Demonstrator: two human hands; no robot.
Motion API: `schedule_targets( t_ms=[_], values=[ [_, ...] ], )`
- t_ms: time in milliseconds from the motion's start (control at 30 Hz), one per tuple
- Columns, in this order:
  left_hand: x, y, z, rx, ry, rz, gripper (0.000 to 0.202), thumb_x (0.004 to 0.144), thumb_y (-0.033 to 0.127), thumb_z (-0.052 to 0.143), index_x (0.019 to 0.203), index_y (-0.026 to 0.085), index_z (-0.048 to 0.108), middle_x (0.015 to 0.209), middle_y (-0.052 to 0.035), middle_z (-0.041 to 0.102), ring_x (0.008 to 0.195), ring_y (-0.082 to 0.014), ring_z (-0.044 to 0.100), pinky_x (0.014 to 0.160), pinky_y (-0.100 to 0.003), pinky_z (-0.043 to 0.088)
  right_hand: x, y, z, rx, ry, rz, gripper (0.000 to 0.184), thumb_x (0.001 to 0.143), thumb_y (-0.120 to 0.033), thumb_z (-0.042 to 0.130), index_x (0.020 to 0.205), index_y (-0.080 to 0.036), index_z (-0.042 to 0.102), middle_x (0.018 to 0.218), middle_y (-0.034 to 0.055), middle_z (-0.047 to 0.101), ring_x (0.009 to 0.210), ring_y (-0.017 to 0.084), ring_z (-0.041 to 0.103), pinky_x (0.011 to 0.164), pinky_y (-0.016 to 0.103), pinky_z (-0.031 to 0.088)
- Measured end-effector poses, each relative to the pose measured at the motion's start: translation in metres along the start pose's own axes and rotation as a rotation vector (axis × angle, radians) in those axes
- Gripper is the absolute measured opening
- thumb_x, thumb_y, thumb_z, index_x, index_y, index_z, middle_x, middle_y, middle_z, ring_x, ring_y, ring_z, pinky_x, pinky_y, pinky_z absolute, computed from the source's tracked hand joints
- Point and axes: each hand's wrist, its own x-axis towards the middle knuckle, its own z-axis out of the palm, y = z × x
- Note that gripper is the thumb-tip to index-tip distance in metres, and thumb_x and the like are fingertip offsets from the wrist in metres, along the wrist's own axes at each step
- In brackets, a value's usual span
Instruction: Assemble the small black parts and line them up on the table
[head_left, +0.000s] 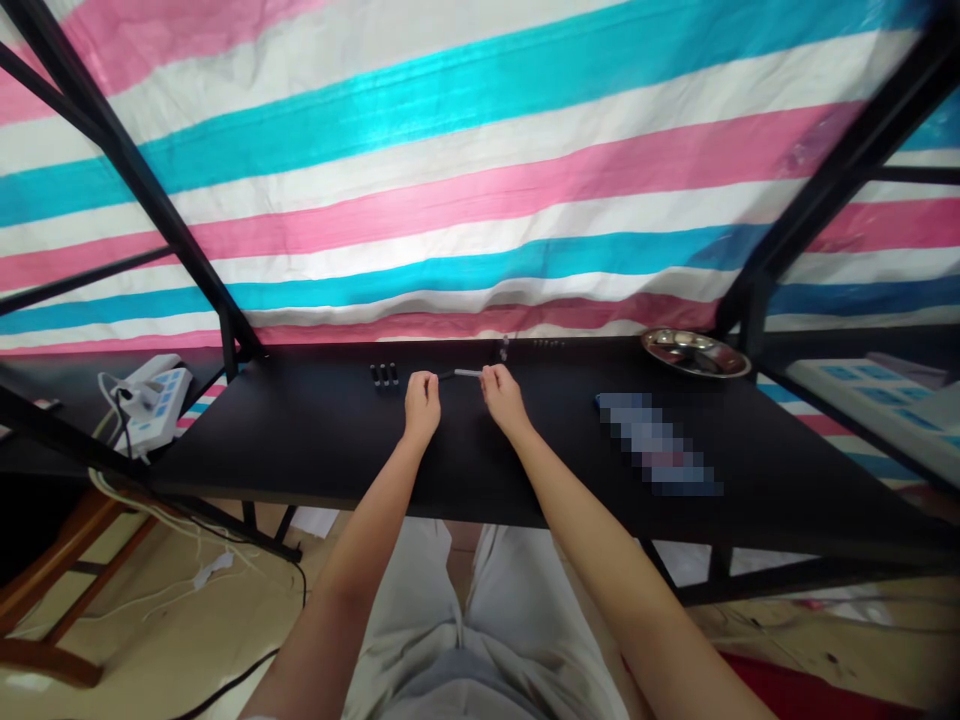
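Observation:
Both my arms reach out over a black table [315, 440]. My right hand [502, 395] is closed in a pinch on a thin pen-like stick [466, 374] that points left toward my left hand. My left hand [422, 400] has its fingers curled close to the stick's dark left end; what it holds, if anything, is too small to see. Three small black caps [384, 375] stand in a row just left of my left hand. A few tiny parts [505, 347] lie at the table's far edge.
A round metal dish [694, 353] sits at the back right. A blurred flat item [660, 445] lies right of my right arm. A white power strip [154, 395] with cables rests at the left. Black frame bars rise on both sides, and a striped tarp hangs behind.

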Motion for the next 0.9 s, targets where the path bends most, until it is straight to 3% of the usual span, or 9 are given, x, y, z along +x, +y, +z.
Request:
schedule_targets(
  t_ms=[100, 233, 300, 633, 900],
  values=[
    [0.0, -0.002, 0.003, -0.099, -0.05, -0.106, 0.014, 0.082, 0.028, 0.049, 0.083, 0.016, 0.055, 0.082, -0.0043, 0.055, 0.074, -0.0126, 0.053, 0.068, -0.024, 0.042, 0.001, -0.002, -0.002, 0.008, 0.15, 0.002, 0.037, 0.083, -0.055, 0.035, 0.072, -0.021, 0.046, 0.06, -0.0013, 0.048, 0.056, 0.013, 0.045, 0.058, 0.026, 0.038],
    [-0.001, -0.003, 0.007, -0.318, -0.261, -0.28, 0.017, 0.074, 0.028, 0.059, 0.084, 0.014, 0.059, 0.072, -0.0012, 0.058, 0.06, -0.0099, 0.055, 0.061, -0.024, 0.043, 0.003, -0.003, 0.0, 0.025, 0.063, -0.055, 0.037, 0.079, -0.056, 0.04, 0.075, -0.02, 0.05, 0.066, 0.0007, 0.052, 0.063, 0.014, 0.048, 0.063, 0.028, 0.04],
    [-0.001, -0.002, 0.008, -0.409, -0.302, -0.327, 0.02, 0.072, 0.03, 0.062, 0.084, 0.013, 0.059, 0.071, -0.0012, 0.059, 0.057, -0.009, 0.055, 0.06, -0.023, 0.043, 0.003, -0.003, 0.002, 0.013, -0.005, -0.078, 0.037, 0.077, -0.056, 0.042, 0.075, -0.02, 0.051, 0.067, 0.0013, 0.052, 0.065, 0.015, 0.049, 0.064, 0.028, 0.041],
    [0.001, 0.004, 0.003, -0.496, -0.238, -0.364, 0.032, 0.072, 0.043, 0.061, 0.083, 0.013, 0.058, 0.059, 0.0024, 0.056, 0.04, -0.0041, 0.044, 0.043, -0.019, 0.036, -0.006, -0.013, 0.005, 0.063, -0.339, 0.056, 0.038, 0.074, -0.057, 0.048, 0.074, -0.019, 0.052, 0.057, -0.003, 0.051, 0.052, 0.011, 0.046, 0.052, 0.025, 0.038],
    [0.0, 0.004, 0.0, -0.434, -0.238, -0.312, 0.034, 0.074, 0.044, 0.059, 0.085, 0.012, 0.063, 0.053, 0.0042, 0.049, 0.039, -0.0038, 0.039, 0.041, -0.019, 0.033, -0.009, -0.028, -0.002, 0.127, -0.485, 0.062, 0.038, 0.07, -0.054, 0.055, 0.068, -0.017, 0.056, 0.061, -0.0011, 0.055, 0.049, 0.008, 0.046, 0.05, 0.024, 0.037]
  ],
)
